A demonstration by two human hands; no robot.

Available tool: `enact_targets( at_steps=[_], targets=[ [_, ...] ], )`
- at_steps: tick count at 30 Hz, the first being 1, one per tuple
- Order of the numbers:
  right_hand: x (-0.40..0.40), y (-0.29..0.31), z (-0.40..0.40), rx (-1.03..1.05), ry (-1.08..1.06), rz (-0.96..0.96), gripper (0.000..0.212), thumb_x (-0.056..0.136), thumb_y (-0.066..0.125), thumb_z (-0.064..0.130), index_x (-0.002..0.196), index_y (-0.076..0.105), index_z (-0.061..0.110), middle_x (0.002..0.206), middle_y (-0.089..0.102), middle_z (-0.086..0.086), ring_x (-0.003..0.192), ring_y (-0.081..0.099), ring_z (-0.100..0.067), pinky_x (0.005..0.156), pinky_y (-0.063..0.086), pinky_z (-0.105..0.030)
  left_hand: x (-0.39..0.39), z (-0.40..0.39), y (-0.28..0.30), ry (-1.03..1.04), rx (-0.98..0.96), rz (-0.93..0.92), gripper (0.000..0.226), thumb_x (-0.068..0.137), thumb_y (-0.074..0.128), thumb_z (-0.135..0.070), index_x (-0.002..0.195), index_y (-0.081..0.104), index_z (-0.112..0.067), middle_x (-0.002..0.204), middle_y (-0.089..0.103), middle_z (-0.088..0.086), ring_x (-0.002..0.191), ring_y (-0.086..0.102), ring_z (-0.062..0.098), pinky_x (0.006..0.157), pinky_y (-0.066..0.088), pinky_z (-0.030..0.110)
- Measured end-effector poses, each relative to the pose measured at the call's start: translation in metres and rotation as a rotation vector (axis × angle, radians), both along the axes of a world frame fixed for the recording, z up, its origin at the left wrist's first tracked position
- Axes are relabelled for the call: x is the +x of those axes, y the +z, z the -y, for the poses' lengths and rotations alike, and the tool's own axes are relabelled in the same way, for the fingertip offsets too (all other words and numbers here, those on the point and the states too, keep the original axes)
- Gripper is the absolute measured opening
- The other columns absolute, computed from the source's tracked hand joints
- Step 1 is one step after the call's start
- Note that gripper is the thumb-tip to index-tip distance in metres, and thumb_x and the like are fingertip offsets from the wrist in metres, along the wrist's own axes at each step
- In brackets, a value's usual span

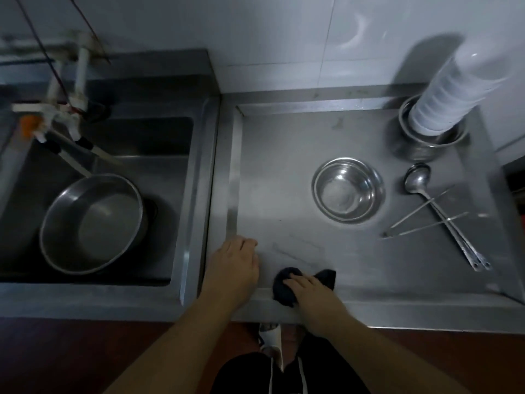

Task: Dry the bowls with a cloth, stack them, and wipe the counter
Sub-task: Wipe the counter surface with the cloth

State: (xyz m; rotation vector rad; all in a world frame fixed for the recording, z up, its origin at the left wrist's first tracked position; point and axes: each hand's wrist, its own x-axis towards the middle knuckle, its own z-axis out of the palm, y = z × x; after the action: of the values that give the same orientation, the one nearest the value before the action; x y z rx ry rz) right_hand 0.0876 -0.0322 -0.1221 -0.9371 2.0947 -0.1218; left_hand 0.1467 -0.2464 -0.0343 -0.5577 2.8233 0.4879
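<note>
Right hand (308, 285) clutching dark cloth (284, 288) at counter (369, 265) front edge — left hand (237, 258) flat, relaxed. Stacked steel bowls (348, 190) mid-counter, possibly wet inside. Risk — wide wipe knocking ladles (443, 214).

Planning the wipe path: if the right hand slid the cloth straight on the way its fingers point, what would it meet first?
Probably the left hand; the right hand on the dark cloth points up-left along the counter.
</note>
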Motion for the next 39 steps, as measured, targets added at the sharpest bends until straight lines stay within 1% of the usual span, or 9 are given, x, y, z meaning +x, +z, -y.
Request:
enact_targets(
  at_steps=[4, 11, 15, 18, 21, 25, 30, 36, 39],
  targets=[
    [0.010, 0.035, -0.008, -0.029, -0.383, 0.156, 0.034, 0.105, 0.052, 0.024, 0.139, 0.054, 0.019, 0.138, 0.062, -0.009, 0.121, 0.060, -0.029, 0.102, 0.053, -0.044, 0.035, -0.013, 0.018, -0.008, 0.070, 0.000, 0.040, 0.106, 0.046, -0.023, 0.145, 0.054, -0.019, 0.140, 0.057, 0.000, 0.123, 0.052, 0.019, 0.103, 0.045, 0.032],
    [0.012, 0.124, -0.033, -0.594, -1.606, 0.774, 0.027, 0.085, 0.070, 0.026, 0.098, 0.079, 0.003, 0.098, 0.077, -0.024, 0.086, 0.075, -0.044, 0.078, 0.062, -0.054, 0.051, -0.051, 0.057, -0.039, 0.303, 0.007, 0.049, 0.110, 0.046, -0.034, 0.158, 0.039, -0.028, 0.150, 0.052, -0.003, 0.133, 0.051, 0.013, 0.105, 0.039, 0.023],
    [0.000, 0.189, -0.060, -0.820, -1.528, 0.982, 0.046, 0.072, 0.069, 0.035, 0.102, 0.083, 0.003, 0.106, 0.077, -0.024, 0.088, 0.077, -0.039, 0.075, 0.063, -0.048, 0.032, -0.083, 0.097, 0.061, 0.555, -0.031, 0.057, 0.106, 0.043, -0.056, 0.160, 0.036, -0.037, 0.151, 0.051, -0.014, 0.129, 0.054, 0.005, 0.105, 0.043, 0.027],
    [-0.013, 0.223, -0.087, -0.920, -1.437, 1.061, 0.051, 0.086, 0.058, 0.040, 0.114, 0.080, 0.004, 0.121, 0.074, -0.026, 0.107, 0.075, -0.042, 0.085, 0.062, -0.052, 0.012, -0.114, 0.128, 0.149, 0.824, -0.070, 0.055, 0.097, 0.044, -0.066, 0.148, 0.050, -0.045, 0.127, 0.068, -0.022, 0.110, 0.065, -0.003, 0.102, 0.052, 0.030],
    [-0.025, 0.248, -0.120, -0.973, -1.345, 1.059, 0.059, 0.101, 0.051, 0.056, 0.127, 0.076, 0.010, 0.133, 0.070, -0.025, 0.123, 0.068, -0.043, 0.102, 0.055, -0.056, -0.006, -0.153, 0.149, 0.214, 1.031, -0.139, 0.035, 0.097, 0.056, -0.052, 0.129, 0.065, -0.042, 0.111, 0.079, -0.012, 0.105, 0.074, 0.006, 0.102, 0.058, 0.039],
    [-0.045, 0.268, -0.179, -0.968, -1.237, 0.935, 0.059, 0.093, 0.071, 0.053, 0.134, 0.071, 0.011, 0.135, 0.069, -0.022, 0.125, 0.068, -0.040, 0.098, 0.058, -0.050, -0.020, -0.206, 0.172, 0.286, 1.075, -0.282, 0.025, 0.090, 0.066, -0.037, 0.113, 0.073, -0.029, 0.108, 0.080, -0.001, 0.106, 0.076, 0.017, 0.104, 0.058, 0.046],
    [-0.065, 0.288, -0.235, -0.837, -0.952, 0.832, 0.052, 0.078, 0.086, 0.052, 0.123, 0.075, 0.028, 0.128, 0.074, -0.013, 0.117, 0.073, -0.032, 0.082, 0.060, -0.041, -0.028, -0.250, 0.203, 0.193, 0.928, -0.367, 0.016, 0.085, 0.065, -0.040, 0.099, 0.069, -0.033, 0.103, 0.077, 0.003, 0.103, 0.074, 0.024, 0.100, 0.058, 0.054],
    [-0.094, 0.319, -0.253, -0.766, -0.701, 0.586, 0.032, 0.069, 0.084, 0.016, 0.098, 0.075, 0.027, 0.105, 0.076, -0.010, 0.099, 0.076, -0.026, 0.082, 0.062, -0.039, -0.039, -0.252, 0.257, -0.081, 0.549, -0.338, 0.011, 0.098, 0.059, -0.044, 0.108, 0.059, -0.043, 0.094, 0.074, -0.014, 0.084, 0.071, 0.008, 0.081, 0.064, 0.045],
    [-0.101, 0.347, -0.252, -0.712, -0.541, 0.454, 0.050, 0.071, 0.078, 0.013, 0.117, 0.071, 0.029, 0.114, 0.074, -0.015, 0.107, 0.073, -0.036, 0.091, 0.061, -0.048, -0.049, -0.241, 0.285, -0.213, 0.385, -0.306, 0.016, 0.101, 0.058, -0.041, 0.114, 0.056, -0.051, 0.102, 0.070, -0.017, 0.091, 0.069, 0.006, 0.084, 0.063, 0.042]
  ],
)
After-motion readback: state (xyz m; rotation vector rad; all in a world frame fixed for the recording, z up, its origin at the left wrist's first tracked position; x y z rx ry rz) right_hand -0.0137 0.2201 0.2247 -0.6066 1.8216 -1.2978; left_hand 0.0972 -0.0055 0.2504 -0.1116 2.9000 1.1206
